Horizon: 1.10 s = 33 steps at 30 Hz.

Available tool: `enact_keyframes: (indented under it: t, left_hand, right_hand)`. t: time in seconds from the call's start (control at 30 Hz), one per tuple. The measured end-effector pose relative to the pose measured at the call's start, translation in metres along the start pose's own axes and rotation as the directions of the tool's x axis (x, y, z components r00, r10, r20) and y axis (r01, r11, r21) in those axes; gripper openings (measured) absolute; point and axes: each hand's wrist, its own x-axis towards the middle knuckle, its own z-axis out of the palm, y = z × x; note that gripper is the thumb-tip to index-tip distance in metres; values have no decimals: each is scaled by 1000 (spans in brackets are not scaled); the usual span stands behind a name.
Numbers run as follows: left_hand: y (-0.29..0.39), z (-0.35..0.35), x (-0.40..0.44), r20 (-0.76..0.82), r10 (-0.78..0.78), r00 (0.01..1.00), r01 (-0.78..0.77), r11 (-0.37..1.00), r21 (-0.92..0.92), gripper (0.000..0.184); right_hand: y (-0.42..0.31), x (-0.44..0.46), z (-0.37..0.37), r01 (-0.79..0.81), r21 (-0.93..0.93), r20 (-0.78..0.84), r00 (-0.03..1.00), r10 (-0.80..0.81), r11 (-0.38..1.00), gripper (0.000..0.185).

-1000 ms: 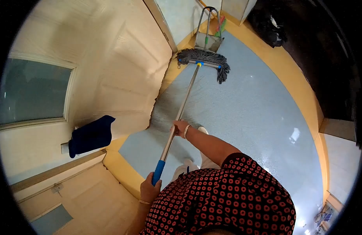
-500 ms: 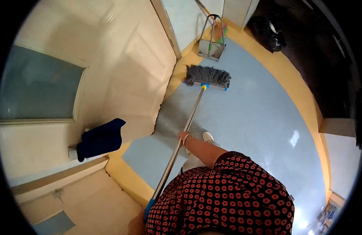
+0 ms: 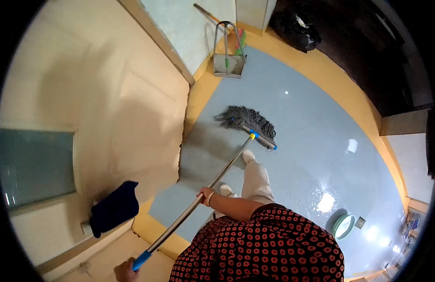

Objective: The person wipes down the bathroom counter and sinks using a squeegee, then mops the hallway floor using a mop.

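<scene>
A mop with grey shaggy strings point(image 3: 248, 120) lies on the wet-looking blue-grey floor point(image 3: 302, 117), its metal pole point(image 3: 175, 225) slanting toward the lower left. My right hand point(image 3: 206, 195), with a band at the wrist, is closed around the middle of the pole. At the lower left, my left hand point(image 3: 125, 271) is wrapped around the pole's blue end grip point(image 3: 142, 259). The mop strings trail to the left of the head bar, just beyond my forward shoe point(image 3: 248, 156).
A long-handled dustpan point(image 3: 228, 66) and a broom point(image 3: 240, 42) stand by the far wall. A black bag point(image 3: 297, 33) is at upper right. On the left is a door point(image 3: 147, 94) with a dark blue cloth point(image 3: 115, 209). A green-rimmed basin point(image 3: 343, 227) sits right, beside a floor drain point(image 3: 360, 222).
The mop head has come closer and turned, its strings now trailing left. My left hand has swung out leftward with the pole's end. The view has shifted, showing the basin.
</scene>
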Motion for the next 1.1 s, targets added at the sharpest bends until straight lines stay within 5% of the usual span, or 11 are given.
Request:
enact_keyframes:
  t: [0.13, 0.2, 0.23, 0.33, 0.4, 0.43, 0.5, 0.57, 0.67, 0.83, 1.1]
  left_hand:
    - [56, -46, 55, -33, 35, 999, -38, 996, -78, 12]
    - [80, -85, 94, 26, -33, 999, 38, 971, -238, 12]
    - [92, -99, 104, -98, -39, 994, -2, 921, -389, 13]
    - [113, -104, 113, 307, -61, 950, 182, 907, -381, 31]
    - [140, -78, 136, 333, -38, 942, 190, 880, -436, 31]
    - [163, -77, 169, 303, 18, 953, 139, 862, -488, 32]
    - [212, -85, 259, 174, 151, 973, -24, 817, -576, 34]
    - [252, -129, 318, -9, 223, 975, -171, 717, -676, 31]
    - [290, -149, 371, -30, 348, 937, -261, 640, -723, 48]
    - [355, -190, 378, 25, 432, 902, -283, 632, -721, 58]
    - [308, -176, 314, 111, 524, 844, -334, 676, -656, 69]
  right_hand:
    - [-98, 6, 8, 30, -62, -20, 999, -31, 998, 20]
    - [-152, 11, 22, 76, 2, -93, 993, -75, 997, 10]
    - [-175, 4, 27, 96, 35, -148, 985, -90, 995, 13]
    - [-224, -23, 21, 319, -182, -25, 944, -329, 930, 14]
    - [-260, 1, 22, 326, -169, 5, 944, -330, 930, 11]
    - [-295, -1, 40, 313, -115, -31, 947, -318, 943, 10]
    - [-361, -64, 83, 550, -122, -53, 828, -558, 827, 31]
    - [-403, -78, 97, 594, -45, 97, 803, -588, 803, 39]
    - [-417, -121, 104, 632, 33, 141, 764, -629, 775, 34]
    - [-454, -173, 92, 648, -508, -38, 640, -767, 567, 25]
    - [-371, -160, 48, 688, -133, 70, 724, -686, 713, 35]
